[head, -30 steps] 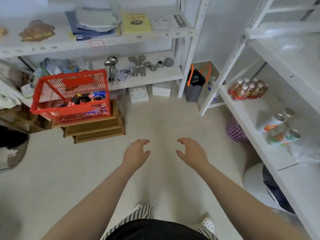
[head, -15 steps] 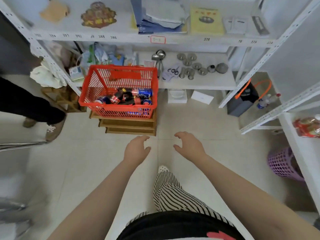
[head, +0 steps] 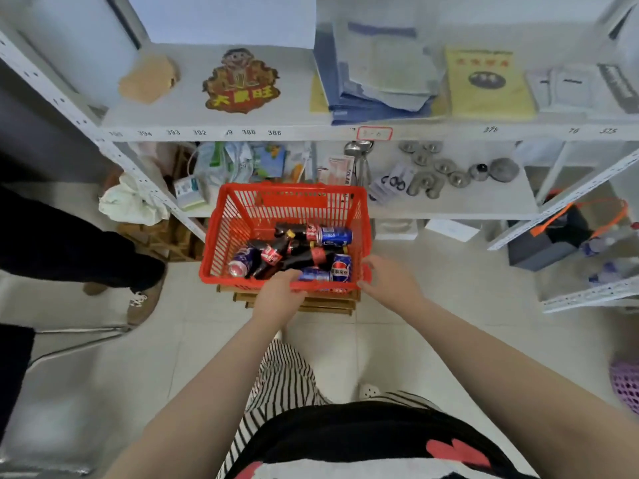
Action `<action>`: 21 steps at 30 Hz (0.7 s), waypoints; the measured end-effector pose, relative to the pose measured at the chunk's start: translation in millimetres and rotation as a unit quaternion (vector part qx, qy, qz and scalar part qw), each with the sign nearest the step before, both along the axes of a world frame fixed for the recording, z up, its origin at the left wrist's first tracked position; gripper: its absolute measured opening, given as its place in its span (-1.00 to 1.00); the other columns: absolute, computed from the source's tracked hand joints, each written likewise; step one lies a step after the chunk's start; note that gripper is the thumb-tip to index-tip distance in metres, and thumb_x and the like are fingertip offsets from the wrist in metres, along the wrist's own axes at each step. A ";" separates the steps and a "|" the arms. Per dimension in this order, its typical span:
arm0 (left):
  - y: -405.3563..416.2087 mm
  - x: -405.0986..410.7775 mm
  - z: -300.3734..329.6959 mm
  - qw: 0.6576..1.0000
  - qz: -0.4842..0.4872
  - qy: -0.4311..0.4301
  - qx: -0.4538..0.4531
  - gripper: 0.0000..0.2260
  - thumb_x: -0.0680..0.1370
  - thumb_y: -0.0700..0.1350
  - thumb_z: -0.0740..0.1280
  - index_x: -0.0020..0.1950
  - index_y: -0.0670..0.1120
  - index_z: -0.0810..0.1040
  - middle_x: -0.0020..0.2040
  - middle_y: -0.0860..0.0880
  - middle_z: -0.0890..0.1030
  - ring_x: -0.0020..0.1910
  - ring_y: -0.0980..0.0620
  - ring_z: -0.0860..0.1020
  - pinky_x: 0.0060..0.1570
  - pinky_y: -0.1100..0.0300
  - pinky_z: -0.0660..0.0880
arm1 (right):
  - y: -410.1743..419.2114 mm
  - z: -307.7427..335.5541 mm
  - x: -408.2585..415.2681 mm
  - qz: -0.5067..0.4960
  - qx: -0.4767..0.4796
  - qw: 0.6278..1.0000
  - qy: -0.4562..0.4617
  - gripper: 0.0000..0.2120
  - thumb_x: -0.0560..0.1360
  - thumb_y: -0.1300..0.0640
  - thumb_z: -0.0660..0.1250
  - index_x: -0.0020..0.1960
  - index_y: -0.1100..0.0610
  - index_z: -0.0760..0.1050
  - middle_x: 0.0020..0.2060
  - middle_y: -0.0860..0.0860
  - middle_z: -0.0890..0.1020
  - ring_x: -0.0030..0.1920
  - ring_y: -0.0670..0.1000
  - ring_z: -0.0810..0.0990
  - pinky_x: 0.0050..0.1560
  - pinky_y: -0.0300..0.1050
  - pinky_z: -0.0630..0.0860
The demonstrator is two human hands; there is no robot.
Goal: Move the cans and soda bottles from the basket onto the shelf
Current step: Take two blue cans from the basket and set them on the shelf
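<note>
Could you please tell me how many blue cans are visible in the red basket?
4, possibly more hidden: one at the back right, one front left, one front right, one front centre.

Left hand covers part of the red basket near rim, fingertips out of sight. Purple basket cut off at right edge. Shelf nos. partly unreadable.

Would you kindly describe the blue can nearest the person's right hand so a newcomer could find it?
Find the red basket on stacked wooden trays below the white shelf. In its near right corner, beside the right hand, lies a blue Pepsi can. Unlike the other cans, its round logo faces up.
</note>
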State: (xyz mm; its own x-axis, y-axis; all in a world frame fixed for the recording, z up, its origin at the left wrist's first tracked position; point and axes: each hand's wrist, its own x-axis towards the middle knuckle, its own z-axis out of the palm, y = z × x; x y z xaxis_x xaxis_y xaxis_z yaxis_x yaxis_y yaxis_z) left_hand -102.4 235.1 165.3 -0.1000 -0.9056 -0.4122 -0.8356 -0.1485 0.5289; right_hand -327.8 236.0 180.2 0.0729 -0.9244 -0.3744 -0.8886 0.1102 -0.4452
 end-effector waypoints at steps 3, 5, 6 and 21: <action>-56.5 14.5 -6.8 0.999 -0.046 0.012 0.019 -0.55 0.51 -0.09 0.36 0.40 -0.05 0.41 0.35 -0.04 0.50 0.31 -0.01 0.47 0.28 0.07 0.42 | -31.8 -9.8 17.8 -0.057 0.021 0.998 -0.005 -0.60 0.46 -0.03 0.36 0.26 0.06 0.47 0.16 0.02 0.59 0.12 0.04 0.58 0.06 -0.07 0.51; -93.8 25.0 -11.4 0.993 -0.107 0.006 0.039 -0.54 0.53 -0.08 0.35 0.41 -0.06 0.39 0.37 -0.04 0.48 0.33 -0.03 0.45 0.31 0.04 0.41 | -47.0 -17.9 30.9 -0.114 0.043 0.993 -0.009 -0.57 0.48 0.00 0.36 0.30 0.07 0.44 0.20 0.06 0.57 0.16 0.09 0.56 0.10 -0.04 0.49; -112.3 30.4 -14.3 0.990 -0.136 -0.002 0.048 -0.54 0.53 -0.07 0.35 0.42 -0.06 0.39 0.37 -0.04 0.48 0.33 -0.04 0.45 0.31 0.04 0.40 | -53.4 -21.2 38.0 -0.144 0.054 0.988 -0.011 -0.56 0.48 0.00 0.35 0.32 0.08 0.42 0.21 0.09 0.56 0.19 0.12 0.54 0.12 -0.03 0.48; -249.3 -4.5 -130.7 0.956 -0.265 -0.020 0.126 -0.50 0.51 -0.01 0.38 0.40 -0.13 0.37 0.35 -0.14 0.46 0.31 -0.12 0.44 0.23 0.11 0.36 | -114.1 -147.5 92.3 -0.466 0.130 0.872 -0.078 -0.43 0.42 -0.05 0.42 0.34 0.14 0.39 0.21 0.11 0.58 0.18 0.15 0.56 0.01 -0.04 0.48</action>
State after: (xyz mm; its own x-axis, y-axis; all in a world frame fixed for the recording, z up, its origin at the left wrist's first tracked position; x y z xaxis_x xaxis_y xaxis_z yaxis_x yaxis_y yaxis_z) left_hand -106.9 -14.2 34.6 -0.4971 -0.6027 -0.6242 -0.8475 0.1829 0.4983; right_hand -235.5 121.9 32.7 -0.5957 -0.4951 -0.6325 -0.2908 0.8670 -0.4047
